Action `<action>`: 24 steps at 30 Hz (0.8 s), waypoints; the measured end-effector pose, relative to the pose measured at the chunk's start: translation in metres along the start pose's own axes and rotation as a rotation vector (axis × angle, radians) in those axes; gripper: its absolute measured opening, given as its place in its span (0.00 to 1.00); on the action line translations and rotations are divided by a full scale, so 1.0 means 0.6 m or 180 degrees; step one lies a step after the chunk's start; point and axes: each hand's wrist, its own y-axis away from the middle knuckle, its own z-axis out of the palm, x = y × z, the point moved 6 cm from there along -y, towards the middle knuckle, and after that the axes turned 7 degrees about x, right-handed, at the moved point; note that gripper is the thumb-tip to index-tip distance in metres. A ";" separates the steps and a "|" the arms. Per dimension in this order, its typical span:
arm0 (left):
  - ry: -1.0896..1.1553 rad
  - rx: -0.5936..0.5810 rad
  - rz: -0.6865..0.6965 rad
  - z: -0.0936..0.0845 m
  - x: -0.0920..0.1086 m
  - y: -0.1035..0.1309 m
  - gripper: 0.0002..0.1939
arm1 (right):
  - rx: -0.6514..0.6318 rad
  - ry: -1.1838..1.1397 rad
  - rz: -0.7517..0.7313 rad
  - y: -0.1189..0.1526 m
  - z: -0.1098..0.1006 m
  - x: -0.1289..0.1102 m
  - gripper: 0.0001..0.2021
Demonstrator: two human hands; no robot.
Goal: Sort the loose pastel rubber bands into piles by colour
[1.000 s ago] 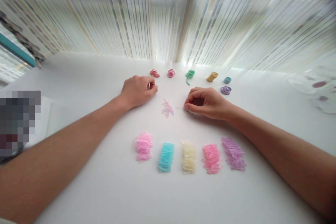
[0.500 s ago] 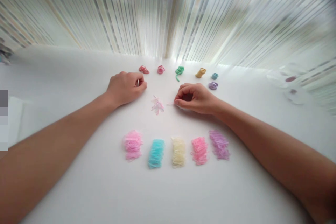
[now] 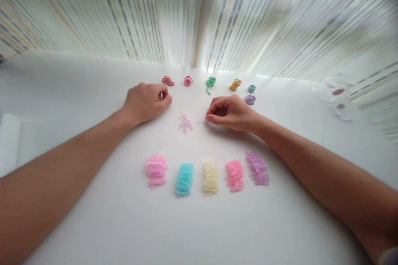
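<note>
My left hand (image 3: 148, 100) rests on the white table with thumb and fingertips pressed together, just in front of a small red coil (image 3: 168, 80). Whatever may be in that pinch is too small to make out. My right hand (image 3: 231, 112) is closed too, its thumb and forefinger pinching a thin pale pink strip (image 3: 200, 121) that pokes out to the left. Between the hands lies a little star-shaped cluster of translucent pinkish pieces (image 3: 185, 124), touched by neither hand. A purple coil (image 3: 250, 99) sits just behind my right hand.
Along the back stand more small coils: pink (image 3: 188, 80), green (image 3: 210, 84), yellow (image 3: 235, 85) and blue (image 3: 251, 88). Nearer me lie bundles of strands: light pink (image 3: 156, 169), turquoise (image 3: 184, 179), cream (image 3: 210, 177), pink (image 3: 235, 175), purple (image 3: 258, 168). A string curtain (image 3: 192, 16) hangs behind.
The whole view has shifted slightly, so everything appears a little higher and to the left. Both hands keep their pinched poses, and the objects stay where they lay.
</note>
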 end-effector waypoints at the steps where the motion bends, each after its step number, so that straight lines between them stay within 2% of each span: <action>1: 0.0051 0.0034 0.0020 0.001 0.000 0.000 0.16 | 0.0049 0.0055 -0.0015 0.000 -0.003 -0.004 0.08; 5: 0.0203 0.0097 0.0089 0.006 -0.001 0.002 0.15 | 0.0269 0.0446 -0.0238 0.004 -0.015 -0.050 0.07; 10: 0.0377 0.0130 0.0119 0.010 0.000 0.004 0.13 | 0.0397 0.0974 -0.0418 0.030 -0.007 -0.148 0.06; 14: 0.0479 0.0150 0.0167 0.012 0.002 0.004 0.12 | 0.0281 0.1080 -0.0427 0.049 0.027 -0.208 0.07; 18: 0.0513 0.0168 0.0189 0.015 0.001 0.003 0.12 | 0.0099 0.1081 -0.0349 0.057 0.074 -0.240 0.06; 24: 0.0537 0.0201 0.0214 0.016 0.003 0.005 0.14 | 0.0243 0.1280 -0.1032 0.081 0.138 -0.264 0.07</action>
